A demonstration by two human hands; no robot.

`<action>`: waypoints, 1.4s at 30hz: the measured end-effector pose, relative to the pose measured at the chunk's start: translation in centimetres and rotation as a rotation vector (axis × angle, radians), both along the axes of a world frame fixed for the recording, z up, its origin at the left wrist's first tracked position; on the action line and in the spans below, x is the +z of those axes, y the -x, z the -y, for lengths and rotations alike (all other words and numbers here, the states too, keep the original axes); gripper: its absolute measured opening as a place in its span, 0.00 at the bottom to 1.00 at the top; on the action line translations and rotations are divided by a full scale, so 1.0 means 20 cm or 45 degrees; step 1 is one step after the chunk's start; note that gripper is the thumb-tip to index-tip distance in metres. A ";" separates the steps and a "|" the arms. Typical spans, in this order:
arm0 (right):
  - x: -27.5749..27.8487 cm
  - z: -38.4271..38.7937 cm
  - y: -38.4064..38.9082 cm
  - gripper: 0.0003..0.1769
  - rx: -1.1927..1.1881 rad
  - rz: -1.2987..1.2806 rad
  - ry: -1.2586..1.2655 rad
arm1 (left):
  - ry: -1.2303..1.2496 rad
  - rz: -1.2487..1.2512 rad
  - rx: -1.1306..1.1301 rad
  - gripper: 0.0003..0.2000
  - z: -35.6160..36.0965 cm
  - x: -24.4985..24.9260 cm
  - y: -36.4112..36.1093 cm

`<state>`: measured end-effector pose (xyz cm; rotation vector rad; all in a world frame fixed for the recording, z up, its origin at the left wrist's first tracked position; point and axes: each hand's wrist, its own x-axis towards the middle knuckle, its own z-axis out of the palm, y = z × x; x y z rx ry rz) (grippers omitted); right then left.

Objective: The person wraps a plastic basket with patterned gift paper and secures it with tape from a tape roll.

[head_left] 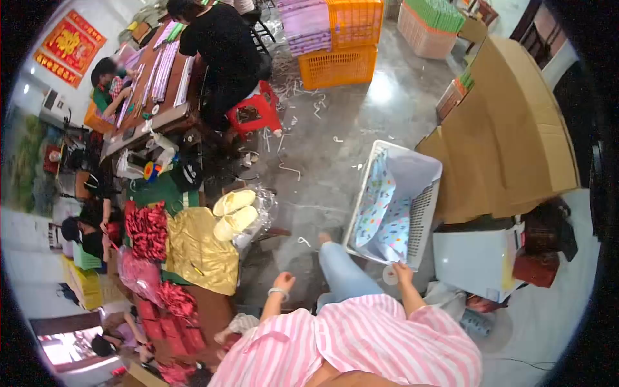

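Observation:
At the near end of a white plastic basket (pixel 422 226), my right hand (pixel 402 271) pinches the edge of a patterned light-blue cloth (pixel 391 235). The cloth lies in the basket and shows a plain pale side near the far end. A round whitish roll (pixel 390 275) is beside my right fingers; whether I hold it too is unclear. My left hand (pixel 284 281), with a white band at the wrist, hangs loosely curled left of my knee, with nothing visible in it.
Flattened cardboard (pixel 503 135) and a white box (pixel 474 258) stand right of the basket. Yellow slippers (pixel 234 215) and gold fabric (pixel 203 248) lie at left. People work around a table (pixel 145 97). Far ahead are a red stool (pixel 258 113) and orange crates (pixel 338 66).

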<state>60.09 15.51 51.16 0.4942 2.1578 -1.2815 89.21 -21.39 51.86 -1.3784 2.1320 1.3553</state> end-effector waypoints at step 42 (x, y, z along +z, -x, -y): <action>-0.62 2.40 1.56 0.31 -1.843 -0.166 -0.321 | -0.298 0.461 -1.967 0.19 1.59 0.42 5.00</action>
